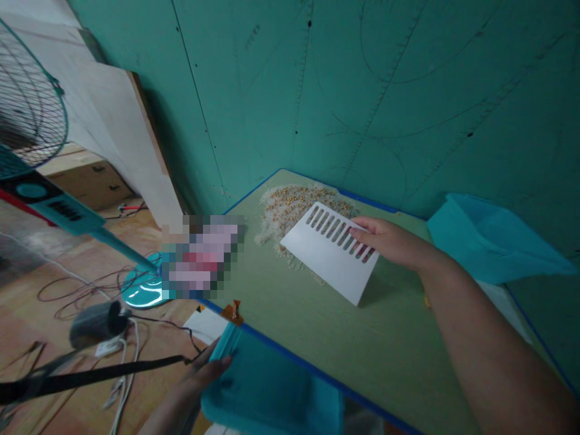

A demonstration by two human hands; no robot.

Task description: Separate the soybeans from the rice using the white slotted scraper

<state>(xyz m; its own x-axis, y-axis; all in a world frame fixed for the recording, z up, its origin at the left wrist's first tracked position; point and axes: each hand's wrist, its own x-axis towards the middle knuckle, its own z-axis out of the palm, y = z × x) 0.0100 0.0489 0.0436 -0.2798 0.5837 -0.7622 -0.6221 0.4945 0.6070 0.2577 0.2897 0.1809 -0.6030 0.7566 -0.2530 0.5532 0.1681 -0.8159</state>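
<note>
My right hand (389, 241) grips the slotted end of a white plastic scraper (328, 251), whose blade rests tilted on the green table (317, 338). Just beyond the scraper lies a pile of mixed rice and beans (290, 205) near the table's far corner. My left hand (203, 371) holds the near-left edge of a teal tray (272, 393) at the table's front edge; its fingers curl over the rim.
A teal bag (489, 238) lies against the teal wall at the right. A standing fan (31, 133) with its teal base (142, 290) is on the wooden floor to the left, among cables and a black strap (90, 377). A blurred patch covers something at the table's left corner.
</note>
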